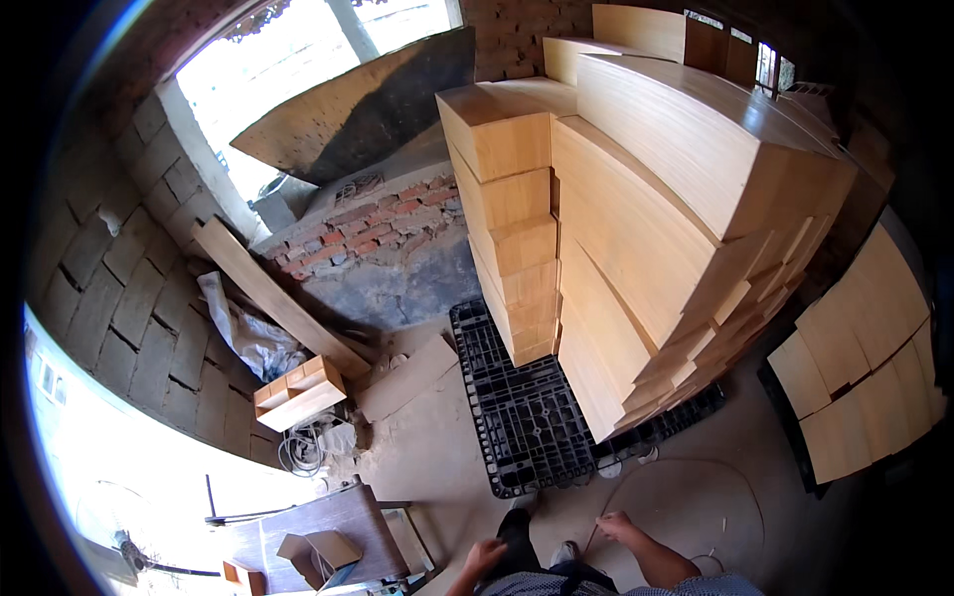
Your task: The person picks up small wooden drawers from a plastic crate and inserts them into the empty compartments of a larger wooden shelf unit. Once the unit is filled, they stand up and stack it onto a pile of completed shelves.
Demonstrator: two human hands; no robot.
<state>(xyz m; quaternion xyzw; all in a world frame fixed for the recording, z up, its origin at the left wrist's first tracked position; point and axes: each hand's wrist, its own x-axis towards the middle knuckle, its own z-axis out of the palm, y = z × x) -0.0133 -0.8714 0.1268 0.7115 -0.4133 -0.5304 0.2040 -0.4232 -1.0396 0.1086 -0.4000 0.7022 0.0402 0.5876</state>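
My left hand [484, 556] is low in front of my body, its fingers curled in, and nothing shows in it. To its right, my right hand [618, 524] is also closed. A thin reddish hose [686, 460] loops over the floor and passes right by the fingers of that hand; whether they grip it is too small to tell. Ahead of me a tall stack of pale wooden boxes or drawers [636, 228] stands on a black plastic pallet [527, 427]. Both hands are apart from the stack.
On the left, a brown-topped bench [308, 526] carries an open cardboard box [318, 558]. A small wooden compartment box [303, 392], cables [306, 452] and a leaning plank [278, 298] sit by the block wall. More pale panels [865, 358] are stacked at right.
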